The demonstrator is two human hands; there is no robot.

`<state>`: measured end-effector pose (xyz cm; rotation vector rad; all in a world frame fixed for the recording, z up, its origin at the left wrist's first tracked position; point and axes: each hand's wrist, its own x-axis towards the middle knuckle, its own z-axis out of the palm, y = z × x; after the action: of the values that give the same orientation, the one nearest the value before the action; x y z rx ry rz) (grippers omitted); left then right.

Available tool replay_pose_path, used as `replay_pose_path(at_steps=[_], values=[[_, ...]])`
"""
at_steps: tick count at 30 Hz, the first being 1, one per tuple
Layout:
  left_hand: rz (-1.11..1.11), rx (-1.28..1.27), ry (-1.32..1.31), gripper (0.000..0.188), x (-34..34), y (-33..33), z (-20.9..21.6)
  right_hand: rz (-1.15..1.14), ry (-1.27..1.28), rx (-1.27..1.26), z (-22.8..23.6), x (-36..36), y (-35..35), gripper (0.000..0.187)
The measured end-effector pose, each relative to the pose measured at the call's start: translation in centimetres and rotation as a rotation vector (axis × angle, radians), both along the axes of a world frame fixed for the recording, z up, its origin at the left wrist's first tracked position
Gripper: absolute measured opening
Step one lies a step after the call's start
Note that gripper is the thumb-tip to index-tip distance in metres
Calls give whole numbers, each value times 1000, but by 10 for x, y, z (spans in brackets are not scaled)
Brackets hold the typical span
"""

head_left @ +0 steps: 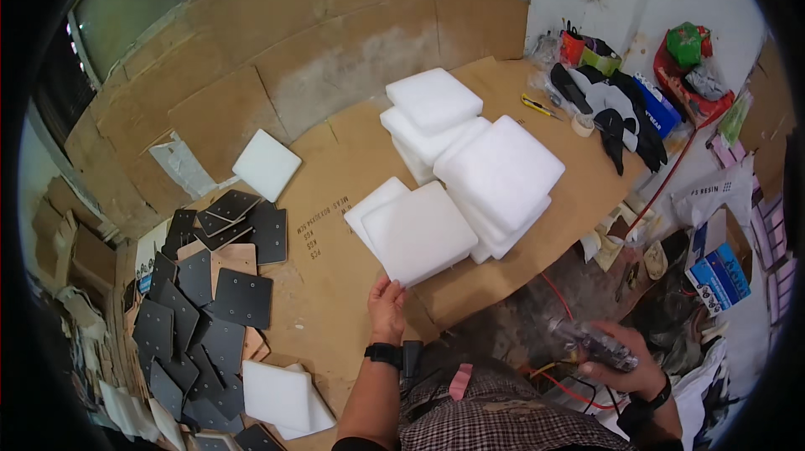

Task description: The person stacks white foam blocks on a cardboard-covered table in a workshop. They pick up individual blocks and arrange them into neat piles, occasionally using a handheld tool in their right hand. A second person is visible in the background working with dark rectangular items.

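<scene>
My left hand (pixel 386 308) has its fingers closed at the near corner of a white square foam pad (pixel 419 231), which lies on other pads at the front of the cardboard-covered table (pixel 327 317). My right hand (pixel 627 360) is off the table's near edge, wrapped round a grey, shiny, elongated tool (pixel 597 344). Its exact kind is blurred. Beyond the left hand's pad, more white foam pads (pixel 500 173) stand in uneven stacks, one stack (pixel 434 101) farther back.
Black square boards with small holes (pixel 243 298) lie heaped at the left. White pads (pixel 277 392) rest near them, and another (pixel 267 166) by the back. A yellow cutter (pixel 541 107), tape roll (pixel 583 124) and gloves (pixel 616 111) sit far right. A red hose (pixel 667 183) hangs beside the table.
</scene>
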<state>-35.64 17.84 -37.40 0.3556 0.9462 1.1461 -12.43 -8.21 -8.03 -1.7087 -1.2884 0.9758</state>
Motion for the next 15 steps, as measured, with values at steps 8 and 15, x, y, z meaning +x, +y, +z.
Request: replay_pose_path(at_steps=[8,15], values=[[150,-22,15,25,-33,-4,-2,-159,100,109,-27,0,35,50],[506,-58,-30,25,-152,-48,-46,-8,222,47,-61,5,69,56]])
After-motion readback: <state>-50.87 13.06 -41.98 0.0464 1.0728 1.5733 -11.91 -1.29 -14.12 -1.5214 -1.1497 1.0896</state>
